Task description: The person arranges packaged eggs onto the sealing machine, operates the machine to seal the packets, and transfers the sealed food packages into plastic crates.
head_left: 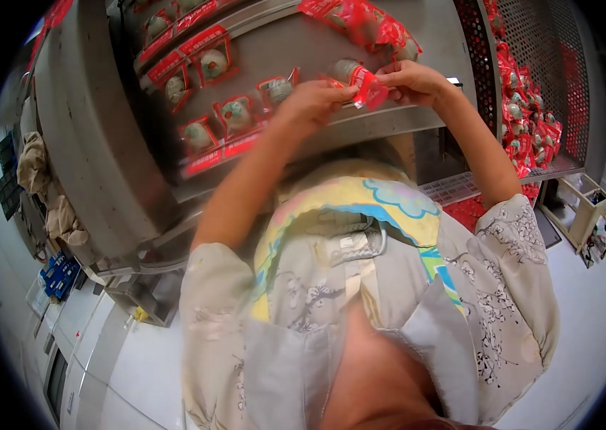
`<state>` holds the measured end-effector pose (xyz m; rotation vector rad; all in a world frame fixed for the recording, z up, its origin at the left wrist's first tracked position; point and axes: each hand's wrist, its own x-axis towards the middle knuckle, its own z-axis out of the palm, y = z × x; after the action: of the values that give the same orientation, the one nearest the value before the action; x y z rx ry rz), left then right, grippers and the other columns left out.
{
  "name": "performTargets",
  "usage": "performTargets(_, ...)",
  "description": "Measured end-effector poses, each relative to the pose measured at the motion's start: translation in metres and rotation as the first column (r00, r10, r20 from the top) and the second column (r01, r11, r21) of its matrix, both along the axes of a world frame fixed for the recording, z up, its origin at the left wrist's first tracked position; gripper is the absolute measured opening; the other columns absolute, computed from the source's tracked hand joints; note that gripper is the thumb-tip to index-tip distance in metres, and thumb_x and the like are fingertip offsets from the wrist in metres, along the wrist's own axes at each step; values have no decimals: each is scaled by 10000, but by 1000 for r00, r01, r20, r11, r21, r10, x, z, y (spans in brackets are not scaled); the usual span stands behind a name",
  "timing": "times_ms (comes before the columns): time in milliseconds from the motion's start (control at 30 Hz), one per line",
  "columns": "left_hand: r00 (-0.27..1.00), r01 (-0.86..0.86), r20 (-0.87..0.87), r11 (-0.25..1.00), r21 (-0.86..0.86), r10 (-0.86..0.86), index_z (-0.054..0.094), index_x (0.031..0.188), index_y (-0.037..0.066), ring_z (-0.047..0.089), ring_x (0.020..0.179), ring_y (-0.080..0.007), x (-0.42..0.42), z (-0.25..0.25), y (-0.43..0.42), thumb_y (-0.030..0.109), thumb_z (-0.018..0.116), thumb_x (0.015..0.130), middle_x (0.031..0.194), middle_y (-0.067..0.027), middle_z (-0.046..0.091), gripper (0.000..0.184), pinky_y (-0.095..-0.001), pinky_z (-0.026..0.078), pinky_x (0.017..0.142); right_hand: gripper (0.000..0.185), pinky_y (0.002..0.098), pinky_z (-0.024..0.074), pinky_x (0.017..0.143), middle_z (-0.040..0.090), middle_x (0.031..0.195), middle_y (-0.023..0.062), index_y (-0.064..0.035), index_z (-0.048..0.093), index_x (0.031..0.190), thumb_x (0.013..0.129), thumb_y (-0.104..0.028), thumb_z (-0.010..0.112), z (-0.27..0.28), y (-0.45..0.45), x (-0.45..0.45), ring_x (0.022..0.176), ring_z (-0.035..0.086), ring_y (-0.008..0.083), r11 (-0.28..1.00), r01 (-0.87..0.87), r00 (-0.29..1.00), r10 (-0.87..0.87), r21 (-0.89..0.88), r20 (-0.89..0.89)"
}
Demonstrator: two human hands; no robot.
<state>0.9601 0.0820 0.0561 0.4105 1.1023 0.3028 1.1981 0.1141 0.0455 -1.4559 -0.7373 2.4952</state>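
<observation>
Between my two hands is a red and clear plastic packet [369,87] with a pale round item inside. My left hand [311,102] pinches one edge of it, fingers closed. On the other side, the fingers of my right hand [412,82] are closed on the packet's upper edge. Both hands are above the front edge of a metal tray [274,54]. Just left of my left hand lies another wrapped round item [278,89]. A strip of red packets [360,23] lies behind my hands, partly blurred.
Several wrapped items [235,115] lie in rows at the tray's left. A broad metal panel [95,129] borders that side. At the right, a perforated metal bin [543,43] holds many red packets [525,115]. A small metal frame [575,208] stands below.
</observation>
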Motion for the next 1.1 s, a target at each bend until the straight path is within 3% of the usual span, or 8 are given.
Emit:
performTargets(67, 980, 128, -174, 970, 206, -92, 609, 761, 85, 466, 536, -47, -6, 11, 5, 262, 760, 749, 660, 32, 551, 232, -207, 322, 420, 253, 175, 322, 435, 527, 590, -48, -68, 616, 771, 801, -300, 713, -1, -4, -2, 506, 451, 30, 993, -9, 999, 4, 117, 47)
performTargets(100, 925, 255, -358, 906, 338, -127, 595, 746, 70, 559, 574, -161, -11, 6, 6, 245, 734, 733, 672, -33, 603, 224, -294, 426, 495, 245, 177, 323, 437, 531, 596, -48, -67, 617, 770, 804, -291, 710, 1, -5, -6, 508, 451, 30, 970, -57, 992, 28, 236, 126)
performTargets(167, 730, 518, -684, 664, 540, -13, 602, 773, 70, 584, 601, -189, -14, 2, 6, 180, 708, 734, 703, -68, 629, 158, -320, 438, 546, 252, 224, 376, 466, 568, 610, -12, -40, 625, 775, 810, -279, 698, -4, -7, -15, 535, 498, 60, 839, -194, 949, 29, 508, 315)
performTargets(233, 535, 729, -830, 409, 549, 159, 588, 900, 88, 624, 749, -314, -14, -7, 4, 152, 675, 723, 804, -129, 645, 207, -419, 474, 640, 246, 310, 430, 536, 610, 659, 64, -44, 638, 789, 790, -282, 698, -20, -12, -24, 590, 566, 192, 646, -315, 865, -107, 695, 491)
performTargets(333, 308, 878, -937, 332, 346, 162, 537, 997, 85, 619, 804, -348, -8, -13, 3, 177, 690, 723, 829, -130, 651, 327, -456, 480, 670, 251, 399, 470, 639, 631, 751, 137, -69, 644, 833, 768, -306, 693, -25, -14, -32, 718, 606, 316, 485, -496, 741, -195, 720, 642)
performTargets(700, 227, 924, -971, 333, 190, -76, 493, 1120, 72, 623, 851, -350, -1, -3, 4, 280, 720, 729, 842, -127, 660, 498, -469, 475, 708, 300, 418, 472, 668, 639, 765, 150, -32, 650, 804, 754, -323, 704, -15, -5, -18, 750, 617, 325, 463, -668, 708, 154, 582, 690)
performTargets(933, 296, 769, -953, 576, 277, 63, 461, 1154, 54, 631, 886, -324, 9, 5, 1, 220, 651, 768, 842, -114, 670, 460, -462, 472, 725, 241, 365, 456, 602, 623, 703, 148, 1, 639, 810, 767, -228, 703, -26, -4, -20, 622, 586, 274, 506, -579, 767, 72, 639, 637)
performTargets(1100, 221, 836, -975, 517, 183, -12, 470, 1076, 66, 625, 882, -326, 10, 11, -7, 200, 653, 749, 862, -117, 662, 398, -440, 479, 710, 207, 365, 463, 618, 625, 710, 150, -6, 653, 836, 767, -198, 690, -7, -13, -25, 641, 590, 281, 426, -672, 695, 83, 605, 714)
